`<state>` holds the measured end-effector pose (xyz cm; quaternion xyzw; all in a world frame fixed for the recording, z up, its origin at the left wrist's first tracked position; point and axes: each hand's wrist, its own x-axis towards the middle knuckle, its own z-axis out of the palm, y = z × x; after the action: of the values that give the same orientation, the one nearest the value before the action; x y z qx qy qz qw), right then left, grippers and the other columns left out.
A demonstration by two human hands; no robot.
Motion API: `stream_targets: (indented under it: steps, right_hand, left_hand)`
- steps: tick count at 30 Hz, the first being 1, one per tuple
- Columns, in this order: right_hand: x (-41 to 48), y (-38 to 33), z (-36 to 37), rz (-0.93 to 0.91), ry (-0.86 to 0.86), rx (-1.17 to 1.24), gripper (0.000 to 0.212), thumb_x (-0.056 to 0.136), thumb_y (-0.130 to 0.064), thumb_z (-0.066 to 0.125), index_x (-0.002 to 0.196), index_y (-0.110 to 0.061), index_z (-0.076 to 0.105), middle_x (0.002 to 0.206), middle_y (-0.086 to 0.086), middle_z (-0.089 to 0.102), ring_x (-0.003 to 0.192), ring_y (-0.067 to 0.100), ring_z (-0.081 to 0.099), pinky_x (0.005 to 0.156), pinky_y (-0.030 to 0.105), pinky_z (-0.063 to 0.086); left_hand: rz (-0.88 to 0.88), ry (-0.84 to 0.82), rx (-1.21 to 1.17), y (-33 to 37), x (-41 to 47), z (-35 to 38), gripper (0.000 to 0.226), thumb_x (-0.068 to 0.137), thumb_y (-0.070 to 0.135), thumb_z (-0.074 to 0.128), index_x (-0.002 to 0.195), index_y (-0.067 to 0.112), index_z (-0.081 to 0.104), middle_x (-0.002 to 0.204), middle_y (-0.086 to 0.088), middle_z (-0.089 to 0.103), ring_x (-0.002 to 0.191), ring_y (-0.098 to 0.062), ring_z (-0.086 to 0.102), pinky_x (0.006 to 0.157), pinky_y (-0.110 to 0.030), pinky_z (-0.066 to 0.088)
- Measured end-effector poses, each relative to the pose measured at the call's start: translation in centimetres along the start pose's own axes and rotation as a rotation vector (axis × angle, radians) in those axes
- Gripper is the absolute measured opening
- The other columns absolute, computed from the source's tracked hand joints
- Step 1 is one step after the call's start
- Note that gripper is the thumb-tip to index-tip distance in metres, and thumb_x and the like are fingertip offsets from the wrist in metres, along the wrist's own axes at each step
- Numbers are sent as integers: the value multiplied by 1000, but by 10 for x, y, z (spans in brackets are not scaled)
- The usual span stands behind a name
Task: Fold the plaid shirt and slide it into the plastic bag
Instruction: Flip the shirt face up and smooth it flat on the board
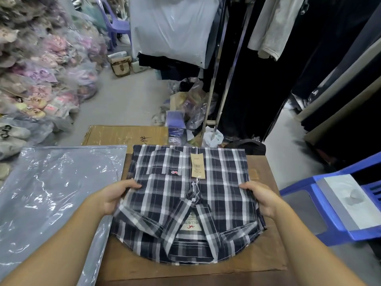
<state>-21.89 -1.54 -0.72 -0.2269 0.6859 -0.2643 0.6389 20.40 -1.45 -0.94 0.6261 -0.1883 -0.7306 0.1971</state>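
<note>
The navy and white plaid shirt (218, 195) lies folded into a rectangle on a brown cardboard sheet (266, 252), collar toward me, with a tan paper tag on its front. My left hand (115, 200) grips the shirt's left edge, thumb on top. My right hand (262, 198) grips the right edge the same way. The clear plastic bag (51, 195) lies flat just left of the shirt, its edge touching my left wrist.
A blue plastic chair (321, 211) with a grey pad stands at the right. A cardboard box (123, 135) and bagged clutter sit beyond the shirt. Piles of bagged goods (37, 79) fill the left; dark clothes (288, 58) hang on a rack at the right.
</note>
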Motion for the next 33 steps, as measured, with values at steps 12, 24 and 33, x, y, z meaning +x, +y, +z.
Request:
stream_targets:
  steps: [12,24,33]
  right_hand:
    - [-2,13,-28,167,-146,-415,32,80,-21,81,96,-2,60,62,6,59,48,15,46,43,21,44]
    - [43,-26,14,-295,324,-241,13,98,-21,61,94,-9,65,99,12,72,88,24,67,79,39,56]
    - [56,-43,33,-370,616,-742,38,96,-29,62,126,-9,52,132,14,54,117,30,49,97,42,43]
  left_hand:
    - [-178,-89,571,-5,-5,-10,48,81,20,80,118,-1,59,91,-12,77,86,-24,75,86,-43,59]
    - [265,563,99,43,48,10,52,91,23,69,133,1,48,128,-15,61,112,-35,63,100,-46,51]
    - [405,1001,579,41,55,43,49,87,32,69,124,8,49,129,-15,53,116,-35,51,95,-50,48]
